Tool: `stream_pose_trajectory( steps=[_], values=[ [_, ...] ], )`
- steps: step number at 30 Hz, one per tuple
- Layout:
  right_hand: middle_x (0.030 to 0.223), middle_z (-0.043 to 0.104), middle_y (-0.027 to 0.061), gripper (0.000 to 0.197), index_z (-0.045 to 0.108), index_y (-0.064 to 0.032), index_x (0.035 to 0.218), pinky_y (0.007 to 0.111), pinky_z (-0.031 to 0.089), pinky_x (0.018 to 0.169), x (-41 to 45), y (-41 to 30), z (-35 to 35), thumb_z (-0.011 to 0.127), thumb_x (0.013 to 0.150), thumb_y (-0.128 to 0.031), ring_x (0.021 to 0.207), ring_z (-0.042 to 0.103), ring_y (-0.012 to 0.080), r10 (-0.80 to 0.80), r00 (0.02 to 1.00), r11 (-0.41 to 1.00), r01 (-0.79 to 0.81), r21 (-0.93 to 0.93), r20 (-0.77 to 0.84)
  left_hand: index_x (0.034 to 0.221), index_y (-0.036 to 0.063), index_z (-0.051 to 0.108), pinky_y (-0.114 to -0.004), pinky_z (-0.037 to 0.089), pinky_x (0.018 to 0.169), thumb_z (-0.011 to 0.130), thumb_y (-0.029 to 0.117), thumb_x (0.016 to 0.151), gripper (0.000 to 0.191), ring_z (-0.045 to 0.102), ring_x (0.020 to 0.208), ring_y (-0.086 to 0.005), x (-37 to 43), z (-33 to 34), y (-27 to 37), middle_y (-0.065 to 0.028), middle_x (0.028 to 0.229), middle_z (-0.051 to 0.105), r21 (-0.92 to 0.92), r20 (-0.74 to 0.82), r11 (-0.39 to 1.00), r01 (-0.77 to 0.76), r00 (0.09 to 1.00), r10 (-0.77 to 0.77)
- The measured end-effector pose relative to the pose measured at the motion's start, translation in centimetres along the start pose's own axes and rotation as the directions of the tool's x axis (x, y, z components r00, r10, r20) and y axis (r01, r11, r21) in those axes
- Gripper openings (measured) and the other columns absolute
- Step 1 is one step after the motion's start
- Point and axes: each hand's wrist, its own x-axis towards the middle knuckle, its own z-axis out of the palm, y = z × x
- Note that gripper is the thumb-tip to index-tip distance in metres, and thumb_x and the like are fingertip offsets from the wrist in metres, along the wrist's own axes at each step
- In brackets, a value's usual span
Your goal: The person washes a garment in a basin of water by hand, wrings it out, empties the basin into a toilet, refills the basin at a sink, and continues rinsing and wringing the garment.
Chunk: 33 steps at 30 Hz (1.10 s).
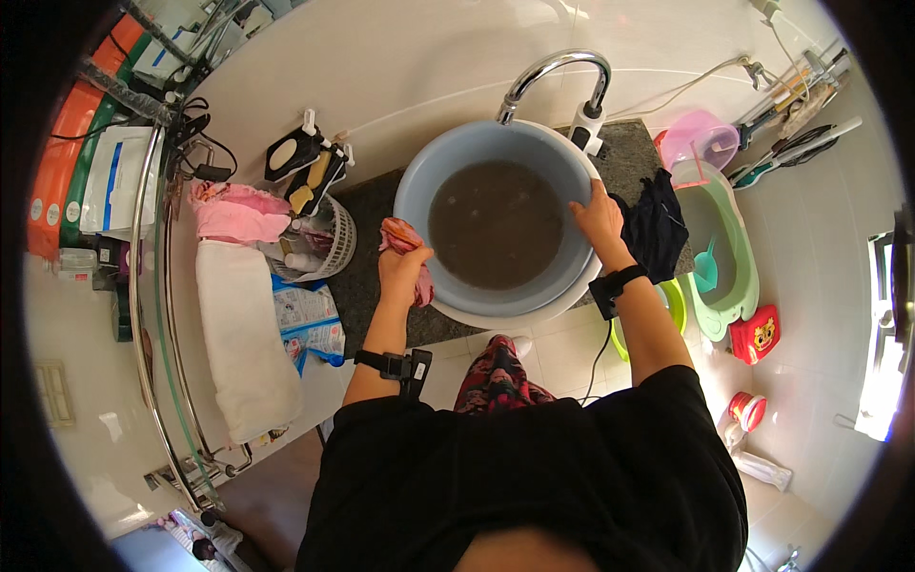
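Observation:
A blue-grey plastic basin point(414, 193) holding murky brown water point(497, 225) rests in the white washbasin point(557, 309). My left hand point(402, 270) is closed around a wrung pink-and-orange cloth point(423, 286) beside the basin's left rim. At the right rim, my right hand point(599, 220) grips the basin, with its thumb on the inner wall; some of its fingers are hidden. Just right of that hand, a dark crumpled cloth point(654, 225) lies on the stone counter. Above the basin's far rim, the spout of a chrome faucet point(557, 57) curves over.
On the counter's left are a plastic basket of bottles point(336, 243) and a blue-and-white packet point(311, 322). Beyond it, a white towel point(246, 343) and a pink towel point(239, 214) hang by a glass shelf. A green baby bathtub point(740, 257) with a teal scoop point(706, 270) stands right.

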Motion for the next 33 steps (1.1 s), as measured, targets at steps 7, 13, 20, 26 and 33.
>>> stream_pose_trajectory(
  steps=[7, 13, 20, 26, 33],
  values=[
    [0.084, 0.055, 0.0151, 0.043, 0.049, -0.0036, 0.097, 0.029, 0.041, 0.068, 1.2, 1.5, 1.2, 0.053, 0.054, -0.007, 0.076, 0.054, 0.0241, 0.027, 0.989, 0.947, 0.022, 0.320, -0.148, 0.070, 0.0067, 0.046, -0.023, 0.036, 0.055, 0.052, 0.001, 0.057, 0.015, 0.045, 0.059, -0.0113, 0.7, -3.1, -1.2, -0.0009, 0.064, 0.045, -0.523, 0.128, 0.822, 0.227, 0.974, -0.187],
    [0.074, 0.055, 0.0193, 0.038, 0.053, -0.0012, 0.089, 0.030, 0.041, 0.065, 0.7, 1.2, -1.2, 0.048, 0.052, -0.005, 0.071, 0.054, 0.0279, -0.081, 0.990, 0.831, 0.133, 0.539, -0.119, 0.072, 0.0067, 0.047, -0.024, 0.039, 0.063, 0.052, 0.003, 0.060, 0.014, 0.049, 0.066, -0.0137, -1.2, -2.9, 2.6, -0.0032, 0.071, 0.049, -0.536, 0.248, 0.785, 0.309, 0.947, -0.203],
    [0.068, 0.055, 0.0162, 0.033, 0.054, 0.0004, 0.084, 0.029, 0.041, 0.060, -3.3, 0.2, -5.1, 0.048, 0.052, -0.003, 0.063, 0.055, 0.0233, -0.015, 0.989, 0.804, 0.098, 0.586, -0.145, 0.076, 0.0063, 0.046, -0.024, 0.040, 0.063, 0.051, 0.006, 0.060, 0.017, 0.049, 0.065, -0.0140, -1.1, -3.2, 3.1, -0.0028, 0.072, 0.049, -0.524, 0.323, 0.808, 0.269, 0.941, -0.104],
    [0.063, 0.054, 0.0110, 0.031, 0.053, 0.0011, 0.084, 0.026, 0.040, 0.058, -8.7, 1.4, -8.4, 0.047, 0.054, -0.002, 0.058, 0.051, 0.0162, 0.099, 0.965, 0.744, 0.091, 0.662, -0.243, 0.084, 0.0038, 0.044, -0.026, 0.039, 0.066, 0.050, 0.007, 0.060, 0.025, 0.048, 0.072, -0.0157, -2.1, -1.4, 4.6, -0.0047, 0.077, 0.049, -0.421, 0.431, 0.841, 0.341, 0.891, -0.145],
    [0.079, 0.054, 0.0087, 0.044, 0.047, -0.0003, 0.098, 0.023, 0.038, 0.067, -16.3, 4.3, -9.0, 0.046, 0.055, 0.001, 0.072, 0.051, 0.0129, 0.390, 0.803, 0.678, 0.080, 0.730, -0.450, 0.085, 0.0012, 0.043, -0.026, 0.040, 0.061, 0.048, 0.007, 0.059, 0.027, 0.049, 0.068, -0.0157, -2.6, 3.5, 6.4, -0.0064, 0.076, 0.047, -0.239, 0.488, 0.922, 0.304, 0.859, -0.156]
  ],
)
